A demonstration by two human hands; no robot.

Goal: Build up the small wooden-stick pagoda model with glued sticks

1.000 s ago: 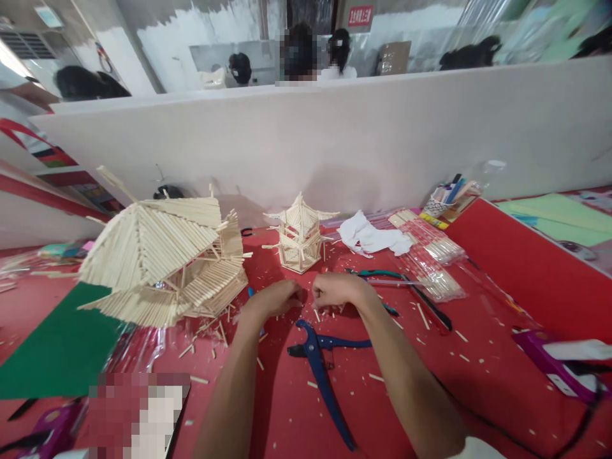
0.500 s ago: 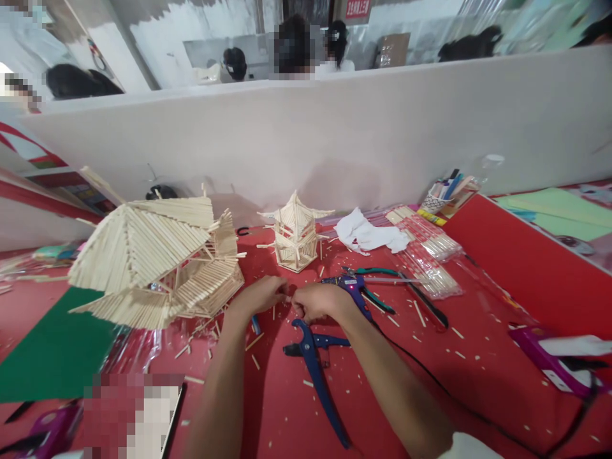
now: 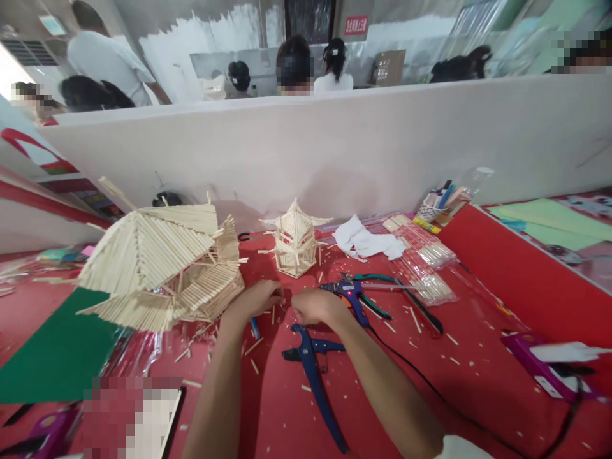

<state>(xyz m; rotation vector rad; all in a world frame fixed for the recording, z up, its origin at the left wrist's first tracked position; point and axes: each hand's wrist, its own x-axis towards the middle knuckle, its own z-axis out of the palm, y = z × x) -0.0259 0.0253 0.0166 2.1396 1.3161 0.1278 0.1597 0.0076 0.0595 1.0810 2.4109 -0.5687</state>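
Two hands [image 3: 262,297] [image 3: 313,306] curl toward each other, close but apart

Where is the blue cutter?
In the head view, the blue cutter lies lower centre on the red table, between the forearms, just below the right hand.

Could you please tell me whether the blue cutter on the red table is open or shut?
Open: the blue cutter lies with its two handles spread wide apart, on the near side of the right hand.
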